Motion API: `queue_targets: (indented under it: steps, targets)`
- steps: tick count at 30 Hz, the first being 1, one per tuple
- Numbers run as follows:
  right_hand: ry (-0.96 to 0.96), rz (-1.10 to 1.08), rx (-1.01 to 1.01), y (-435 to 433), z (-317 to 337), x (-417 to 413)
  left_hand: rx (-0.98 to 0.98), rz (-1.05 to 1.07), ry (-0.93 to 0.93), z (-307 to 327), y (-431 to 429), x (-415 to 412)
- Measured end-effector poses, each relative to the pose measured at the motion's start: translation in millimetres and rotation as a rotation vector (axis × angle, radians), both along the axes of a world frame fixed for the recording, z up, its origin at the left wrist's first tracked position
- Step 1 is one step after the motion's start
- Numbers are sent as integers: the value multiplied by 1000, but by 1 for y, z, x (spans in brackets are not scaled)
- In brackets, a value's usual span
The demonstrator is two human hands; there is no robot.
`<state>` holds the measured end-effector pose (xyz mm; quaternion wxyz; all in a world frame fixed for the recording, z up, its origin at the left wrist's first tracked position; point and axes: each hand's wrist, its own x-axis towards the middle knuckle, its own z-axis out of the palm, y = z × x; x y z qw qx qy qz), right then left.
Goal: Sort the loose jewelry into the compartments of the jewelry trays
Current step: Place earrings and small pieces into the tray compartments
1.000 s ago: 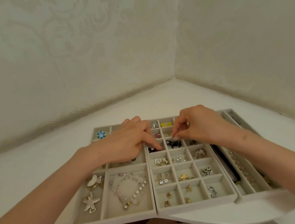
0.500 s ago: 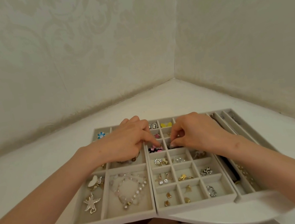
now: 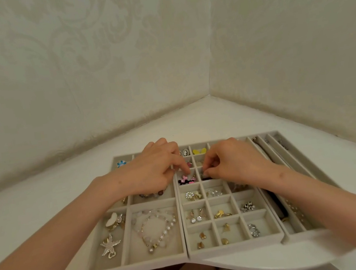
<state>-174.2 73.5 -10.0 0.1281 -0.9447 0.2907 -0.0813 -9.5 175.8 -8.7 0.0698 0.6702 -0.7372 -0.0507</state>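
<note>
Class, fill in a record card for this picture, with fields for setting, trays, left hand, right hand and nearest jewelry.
Setting: white corner table against patterned walls
Trays: three grey ones side by side: left tray, middle tray, right tray
Left hand: fingertips down at the middle tray's compartment holding pink pieces
Right hand: thumb and forefinger pinched over the neighbouring compartment; anything held is too small to tell
Nearest jewelry: starfish brooch and bead bracelet, both in the left tray
</note>
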Motion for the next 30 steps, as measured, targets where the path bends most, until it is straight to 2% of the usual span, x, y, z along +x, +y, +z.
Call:
queue_targets:
  steps: [6, 11, 14, 20, 23, 26, 30]
  targets:
    - [-85, -28, 220, -11, 1, 0, -134, 66, 107, -1, -6, -10]
    - [-185, -35, 365, -16, 5, -4, -112, 111, 211, 1, -15, -26]
    - [-150, -26, 330, -20, 7, -8, -119, 116, 184, 1, -19, -29]
    - [51, 34, 34, -12, 9, -8, -110, 143, 160, 0, -20, -29]
    - [79, 49, -21, -7, 6, -3, -93, 154, 144, 2, -20, -30]
    - [34, 27, 44, -9, 6, -3, -44, 161, 117, 7, -22, -32]
    - [-139, -28, 299, -18, 13, -9, 26, 176, 89, 12, -28, -36]
